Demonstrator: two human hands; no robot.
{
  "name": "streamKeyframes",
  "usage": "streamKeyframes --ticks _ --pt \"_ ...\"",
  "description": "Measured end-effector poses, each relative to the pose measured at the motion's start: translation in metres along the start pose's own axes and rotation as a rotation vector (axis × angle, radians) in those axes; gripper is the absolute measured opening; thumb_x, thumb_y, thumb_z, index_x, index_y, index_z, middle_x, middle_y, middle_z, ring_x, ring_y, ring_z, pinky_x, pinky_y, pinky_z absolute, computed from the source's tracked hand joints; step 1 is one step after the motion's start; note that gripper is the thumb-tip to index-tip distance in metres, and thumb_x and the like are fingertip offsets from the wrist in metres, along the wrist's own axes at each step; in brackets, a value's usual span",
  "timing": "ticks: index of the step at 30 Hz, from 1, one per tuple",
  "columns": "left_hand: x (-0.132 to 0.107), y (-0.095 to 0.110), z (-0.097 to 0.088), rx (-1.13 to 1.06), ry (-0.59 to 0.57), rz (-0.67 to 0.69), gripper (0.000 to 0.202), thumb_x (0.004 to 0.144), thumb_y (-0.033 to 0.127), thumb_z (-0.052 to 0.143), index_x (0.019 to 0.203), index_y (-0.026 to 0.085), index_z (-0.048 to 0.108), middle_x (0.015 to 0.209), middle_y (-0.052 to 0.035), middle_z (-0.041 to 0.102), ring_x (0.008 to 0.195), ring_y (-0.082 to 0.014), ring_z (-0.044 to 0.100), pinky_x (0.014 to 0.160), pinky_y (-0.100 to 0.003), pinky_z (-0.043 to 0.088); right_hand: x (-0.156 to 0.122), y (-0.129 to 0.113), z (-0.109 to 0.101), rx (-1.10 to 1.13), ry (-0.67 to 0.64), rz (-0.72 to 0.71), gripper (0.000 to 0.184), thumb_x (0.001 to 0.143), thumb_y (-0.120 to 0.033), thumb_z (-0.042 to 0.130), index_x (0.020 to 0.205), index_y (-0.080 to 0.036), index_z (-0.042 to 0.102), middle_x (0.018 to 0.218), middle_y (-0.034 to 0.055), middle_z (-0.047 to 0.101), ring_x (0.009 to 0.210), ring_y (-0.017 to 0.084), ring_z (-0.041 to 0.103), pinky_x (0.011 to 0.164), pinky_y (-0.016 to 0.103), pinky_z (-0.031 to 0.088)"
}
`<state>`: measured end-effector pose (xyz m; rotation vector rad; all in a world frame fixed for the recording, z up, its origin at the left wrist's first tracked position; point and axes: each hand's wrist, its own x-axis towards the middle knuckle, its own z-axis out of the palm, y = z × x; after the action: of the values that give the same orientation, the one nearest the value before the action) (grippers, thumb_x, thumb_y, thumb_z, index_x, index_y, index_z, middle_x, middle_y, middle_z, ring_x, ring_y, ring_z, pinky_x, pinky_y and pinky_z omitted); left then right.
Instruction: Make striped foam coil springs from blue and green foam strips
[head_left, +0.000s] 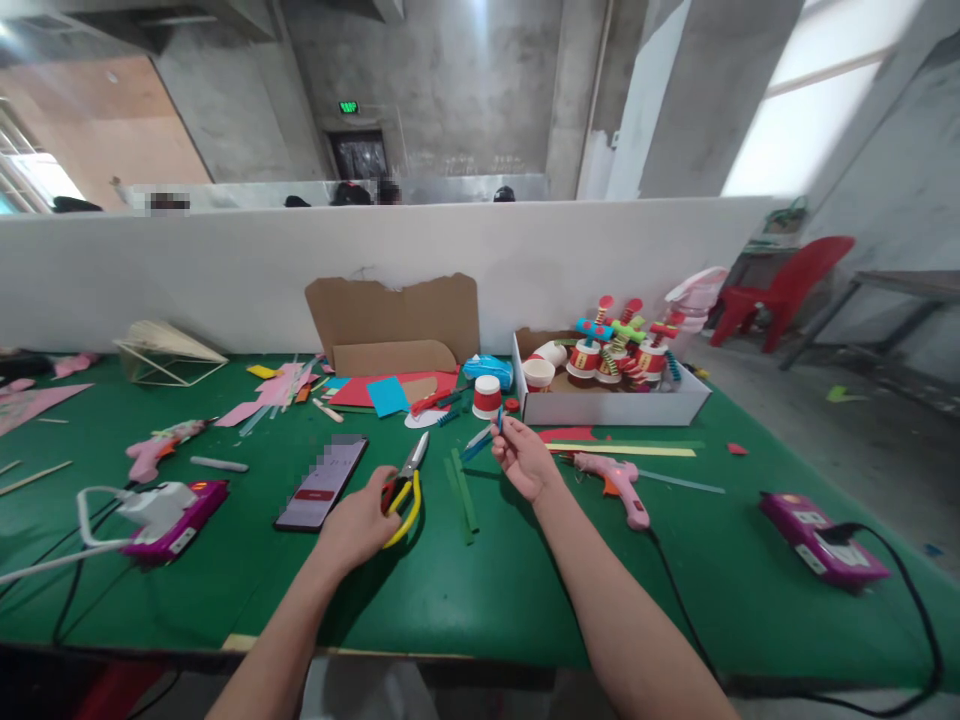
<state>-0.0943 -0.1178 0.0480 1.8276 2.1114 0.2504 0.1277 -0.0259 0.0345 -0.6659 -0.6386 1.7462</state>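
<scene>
Gripping the scissors (406, 482) mid-desk, the left hand (358, 522) should lift them blades-forward toward the blue strip (480, 441) pinched in the right hand (523, 461) just beyond.

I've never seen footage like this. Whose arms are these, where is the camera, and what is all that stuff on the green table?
There is no machine here: the arms belong to a person wearing a camera on the head, looking forward and down, so you see the table as they do. The left hand rests on scissors with yellow and red handles lying on the green table. The right hand pinches a thin blue strip. Around them lie a phone, green paper strips, a pink glue gun, coloured paper scraps and a white box filled with decorated paper cups. Behind stands a white partition.
</scene>
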Motion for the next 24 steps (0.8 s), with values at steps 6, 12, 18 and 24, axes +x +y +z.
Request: streamKeyframes --ticks 6,12,18,24 --pt "-0.02 0.001 0.001 -0.982 0.053 0.053 0.073 0.065 0.043 0.066 0.129 0.02 0.039 0.06 0.0077 0.044 0.048 -0.0096 0.045 0.047 -0.021 0.036 0.002 0.001 -0.002 0.032 0.013 0.046 0.005 0.072 -0.017 0.067 0.077 -0.017 0.068 0.067 0.0007 0.064 0.051 0.006 0.052 0.05 0.016 0.049" --pt "-0.038 0.033 0.005 -1.298 -0.268 0.166 0.067 0.066 0.042 0.069 0.124 0.016 0.047 0.065 -0.0003 0.055 0.057 -0.0154 0.056 0.052 -0.028 0.046 -0.002 -0.001 0.001 0.076 0.046 0.112 0.014 0.074 -0.01 0.057 0.077 -0.015 0.07 0.064 0.001 0.065 0.051 0.006 0.055 0.051 0.015 0.05" --pt "-0.052 0.043 0.005 -1.375 -0.566 0.287 0.061 0.076 0.037 0.063 0.131 0.022 0.043 0.094 -0.0124 0.062 0.075 -0.021 0.062 0.059 -0.031 0.05 -0.002 -0.003 0.001 -0.008 -0.021 -0.061 0.014 0.07 -0.013 0.066 0.083 -0.017 0.07 0.077 0.0028 0.07 0.069 0.01 0.066 0.069 0.022 0.055" --pt "-0.053 0.051 0.005 -1.478 -0.625 0.27 0.071 0.071 0.032 0.064 0.136 0.02 0.038 0.095 -0.0139 0.064 0.063 -0.0187 0.061 0.052 -0.029 0.049 0.003 0.007 0.0 -0.172 0.044 -0.281 0.02 0.071 -0.024 0.068 0.09 -0.019 0.068 0.088 0.0046 0.071 0.083 0.017 0.068 0.085 0.035 0.054"
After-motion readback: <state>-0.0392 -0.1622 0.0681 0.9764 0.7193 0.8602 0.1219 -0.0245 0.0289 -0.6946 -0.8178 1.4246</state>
